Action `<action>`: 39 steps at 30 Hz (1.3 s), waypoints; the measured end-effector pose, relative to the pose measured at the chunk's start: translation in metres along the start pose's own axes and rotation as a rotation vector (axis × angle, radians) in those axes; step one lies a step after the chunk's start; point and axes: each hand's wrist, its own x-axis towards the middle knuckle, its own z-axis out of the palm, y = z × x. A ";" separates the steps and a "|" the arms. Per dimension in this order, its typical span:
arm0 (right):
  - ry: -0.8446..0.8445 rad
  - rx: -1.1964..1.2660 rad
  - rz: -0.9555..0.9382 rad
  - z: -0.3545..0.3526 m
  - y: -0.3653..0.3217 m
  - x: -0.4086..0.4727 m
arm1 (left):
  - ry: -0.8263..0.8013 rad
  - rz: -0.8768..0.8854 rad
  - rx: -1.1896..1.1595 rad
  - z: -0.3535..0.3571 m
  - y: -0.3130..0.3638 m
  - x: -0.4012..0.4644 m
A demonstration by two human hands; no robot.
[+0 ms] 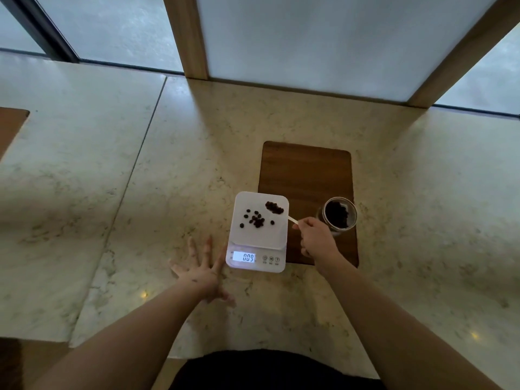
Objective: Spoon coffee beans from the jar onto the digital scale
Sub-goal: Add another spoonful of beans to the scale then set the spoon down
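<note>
A white digital scale (258, 232) sits on a pale marble counter (118, 192), its right side overlapping the left edge of a dark wooden board (306, 170). A loose scatter of coffee beans (256, 219) lies on the weighing plate, toward its middle and left, with bare plate around them on every side. Above the plate's far right corner, a white spoon (277, 210) carries a heaped load of beans; its thin handle runs down and right into the right hand (316, 239), whose fingers are pinched closed on the handle's end. The lit display (244, 257) on the scale's near edge shows digits that appear to read 009, though glare blurs them.

The left hand (201, 270) rests flat on the counter just left of the scale's near corner, fingers spread wide apart and gripping nothing; the index fingertip lies very close to the scale's edge.

A clear glass jar (339, 216) stands open on the board's right side, just beyond the right hand, partly filled with dark beans.

Open marble stretches left, right and far of the board. The counter's far edge meets frosted panes (323, 38) framed in light wood (187, 38).
</note>
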 end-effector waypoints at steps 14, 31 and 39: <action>0.031 -0.073 -0.026 0.012 0.011 0.018 | -0.007 -0.013 0.009 -0.001 0.002 -0.003; 0.113 -0.297 -0.263 0.017 0.033 0.010 | 0.030 -0.012 0.014 0.003 -0.001 0.004; 0.112 -0.603 -0.428 0.017 0.038 0.001 | 0.035 -0.007 0.005 0.005 -0.001 0.006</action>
